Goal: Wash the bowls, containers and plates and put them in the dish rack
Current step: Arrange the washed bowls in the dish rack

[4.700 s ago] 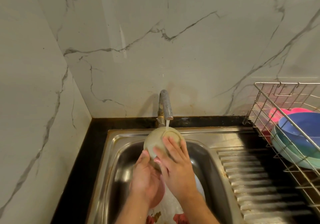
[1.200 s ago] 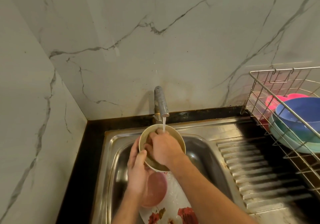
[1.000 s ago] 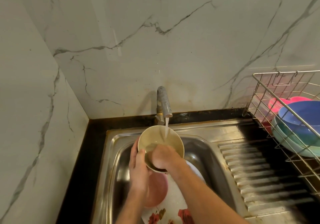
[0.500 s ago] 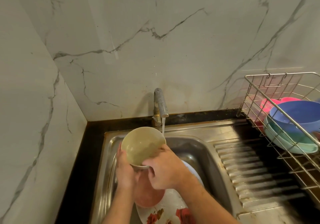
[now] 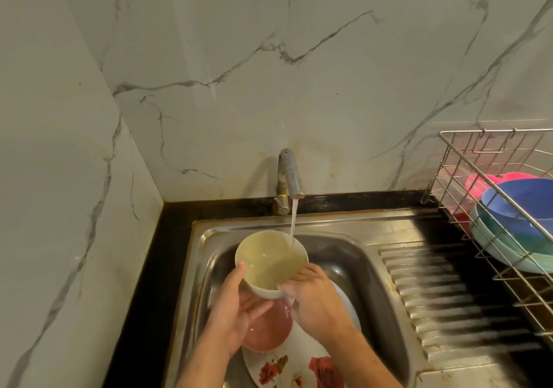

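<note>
Holding the cream bowl (image 5: 270,260) in a two-handed grip, my left hand (image 5: 236,312) cups its base and side while my right hand (image 5: 314,297) pinches the near rim, under the tap (image 5: 288,175) stream. Wet fingers could let it slip onto the pink bowl (image 5: 266,332) and floral plate (image 5: 287,363) just below. Far right of my grip, the dish rack (image 5: 490,208) already holds bowls.
</note>
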